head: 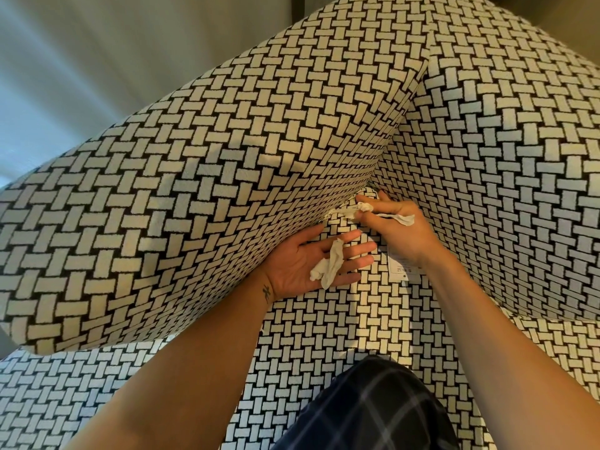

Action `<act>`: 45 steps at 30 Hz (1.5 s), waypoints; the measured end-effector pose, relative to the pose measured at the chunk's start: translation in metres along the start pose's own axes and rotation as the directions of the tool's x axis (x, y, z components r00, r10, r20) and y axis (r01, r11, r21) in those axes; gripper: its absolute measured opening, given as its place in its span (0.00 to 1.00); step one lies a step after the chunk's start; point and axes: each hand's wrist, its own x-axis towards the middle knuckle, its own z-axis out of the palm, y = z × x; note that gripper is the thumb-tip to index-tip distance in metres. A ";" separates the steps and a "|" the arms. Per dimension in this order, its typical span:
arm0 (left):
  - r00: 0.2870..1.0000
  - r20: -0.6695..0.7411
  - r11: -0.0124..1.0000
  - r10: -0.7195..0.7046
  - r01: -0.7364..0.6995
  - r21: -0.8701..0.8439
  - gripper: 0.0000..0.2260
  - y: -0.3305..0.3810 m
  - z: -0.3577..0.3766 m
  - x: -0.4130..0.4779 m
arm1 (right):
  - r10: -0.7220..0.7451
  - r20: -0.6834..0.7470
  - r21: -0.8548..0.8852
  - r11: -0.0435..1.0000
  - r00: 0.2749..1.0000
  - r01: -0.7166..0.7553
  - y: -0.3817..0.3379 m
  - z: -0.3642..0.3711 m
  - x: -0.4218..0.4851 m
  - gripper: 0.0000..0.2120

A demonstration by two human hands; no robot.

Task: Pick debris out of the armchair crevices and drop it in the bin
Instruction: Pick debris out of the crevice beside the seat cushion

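Fingers (pixel 384 199) of my right hand (pixel 406 232) pinch a white tissue scrap (pixel 365 207) at the armchair crevice (pixel 373 183), far centre. Just near-left, my left hand (pixel 302 264) lies palm up, fingers straight, a crumpled tissue (pixel 329 266) resting across them.

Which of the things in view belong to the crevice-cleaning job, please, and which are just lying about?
Part of the job:
- armchair
- crumpled tissue, lying on the open palm of the left hand
- tissue scrap, pinched by the right hand at the crevice
No bin is in view.

Just there:
- white label beside the right wrist
- plaid trouser leg
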 end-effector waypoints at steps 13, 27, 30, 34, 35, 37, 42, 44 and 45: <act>0.997 -0.073 0.999 0.034 -0.031 0.032 0.28 0.000 0.000 -0.001 | 0.024 -0.023 0.117 0.993 0.999 -0.021 -0.014 -0.016 -0.008 0.07; 0.992 -0.101 0.997 0.074 -0.074 0.011 0.27 -0.002 -0.006 0.001 | -0.044 0.165 -0.160 0.985 0.985 0.071 -0.016 0.001 -0.028 0.15; 0.990 -0.123 0.998 0.069 -0.067 0.022 0.28 0.000 -0.009 0.001 | -0.094 0.198 -0.297 0.943 0.976 0.152 -0.013 0.016 -0.031 0.15; 0.995 -0.094 0.997 0.045 -0.051 -0.055 0.28 0.000 -0.010 0.001 | -0.099 0.239 -0.429 0.882 0.966 0.197 -0.009 0.028 -0.037 0.21; 0.995 -0.094 0.997 0.036 -0.043 -0.070 0.28 0.000 -0.009 -0.001 | -0.100 0.236 -0.434 0.879 0.967 0.197 -0.010 0.030 -0.039 0.22; 0.995 -0.086 0.995 0.049 -0.056 -0.080 0.26 0.000 -0.006 -0.002 | -0.100 0.221 -0.412 0.892 0.970 0.186 -0.014 0.031 -0.043 0.21; 0.985 -0.157 0.996 0.079 -0.086 -0.038 0.23 -0.002 0.004 -0.004 | -0.057 0.154 -0.416 0.902 0.986 0.117 -0.029 0.031 -0.061 0.23; 0.980 -0.175 0.994 0.089 -0.098 -0.040 0.25 -0.004 0.007 -0.007 | -0.049 0.139 -0.429 0.897 0.989 0.104 -0.030 0.032 -0.069 0.23; 0.980 -0.174 0.993 0.101 -0.109 -0.036 0.26 -0.003 0.008 -0.008 | -0.054 0.135 -0.427 0.898 0.989 0.108 -0.028 0.033 -0.073 0.23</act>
